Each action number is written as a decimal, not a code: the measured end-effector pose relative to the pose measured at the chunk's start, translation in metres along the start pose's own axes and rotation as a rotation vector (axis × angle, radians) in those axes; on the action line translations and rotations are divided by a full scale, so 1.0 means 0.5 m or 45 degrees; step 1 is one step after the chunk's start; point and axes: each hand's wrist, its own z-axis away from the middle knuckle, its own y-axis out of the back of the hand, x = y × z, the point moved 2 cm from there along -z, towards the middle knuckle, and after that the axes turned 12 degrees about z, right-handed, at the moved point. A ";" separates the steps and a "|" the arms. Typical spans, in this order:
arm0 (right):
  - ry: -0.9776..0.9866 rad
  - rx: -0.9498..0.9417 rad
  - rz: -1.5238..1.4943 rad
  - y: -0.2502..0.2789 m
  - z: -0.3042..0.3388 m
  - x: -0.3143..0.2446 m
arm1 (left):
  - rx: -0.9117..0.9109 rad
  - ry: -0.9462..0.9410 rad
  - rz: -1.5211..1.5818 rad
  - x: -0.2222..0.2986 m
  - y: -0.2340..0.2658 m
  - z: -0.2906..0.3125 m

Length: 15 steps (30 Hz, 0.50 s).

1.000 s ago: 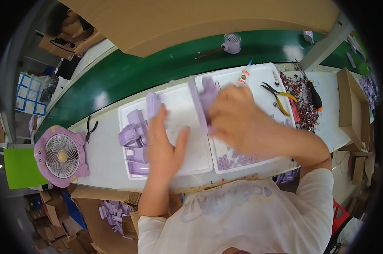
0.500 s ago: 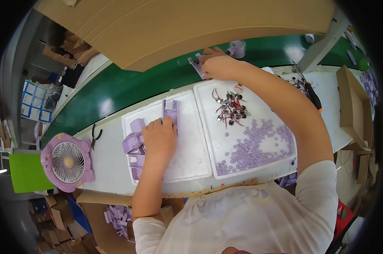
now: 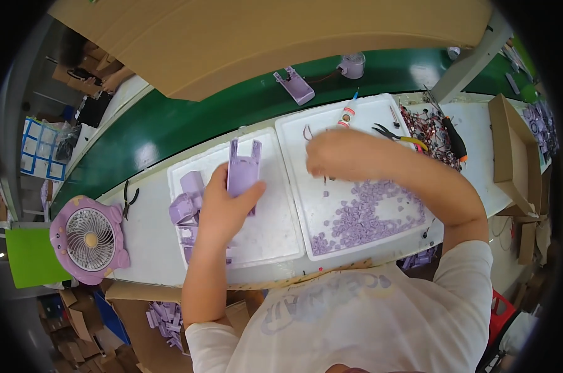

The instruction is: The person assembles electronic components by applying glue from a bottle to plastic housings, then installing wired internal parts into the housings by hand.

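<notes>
A light purple plastic housing (image 3: pixel 244 173) with two prongs at its far end is gripped by my left hand (image 3: pixel 227 202) over the left white foam tray (image 3: pixel 275 230). More purple housings (image 3: pixel 185 208) lie beside that hand, on the tray's left side. Over the right foam tray (image 3: pixel 300 208), my right hand (image 3: pixel 337 154) is curled with its fingers together, slightly blurred. It covers most of the small wired parts there, and whatever its fingertips hold is hidden. Many small purple plastic pieces (image 3: pixel 362 214) are scattered nearer to me in the same tray.
On the green belt (image 3: pixel 232 102) rest a purple housing (image 3: pixel 297 88) and a wired round part (image 3: pixel 352 65). A small bottle (image 3: pixel 346 115), yellow-handled pliers (image 3: pixel 403 138), a screwdriver (image 3: pixel 455 140) and a wire pile are at right. Black pliers (image 3: pixel 130 200) and a purple fan (image 3: pixel 88 239) sit left.
My right hand has left the housing on the belt and come back over the wired parts in the right tray. My left hand now has its housing tilted up, thumb across it.
</notes>
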 end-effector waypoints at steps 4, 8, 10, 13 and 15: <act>0.116 0.079 0.209 -0.041 0.072 -0.055 | -0.265 0.253 1.014 -0.016 -0.033 0.060; 0.132 0.167 0.294 -0.050 0.074 -0.079 | -0.441 0.119 1.175 -0.053 -0.059 0.088; 0.115 0.156 0.349 -0.051 0.074 -0.084 | -0.569 0.240 1.577 -0.069 -0.070 0.096; 0.067 0.348 0.243 -0.048 0.077 -0.079 | -0.551 0.149 1.553 -0.068 -0.083 0.121; -0.029 0.355 0.138 -0.062 0.084 -0.074 | -0.565 0.114 1.537 -0.075 -0.082 0.133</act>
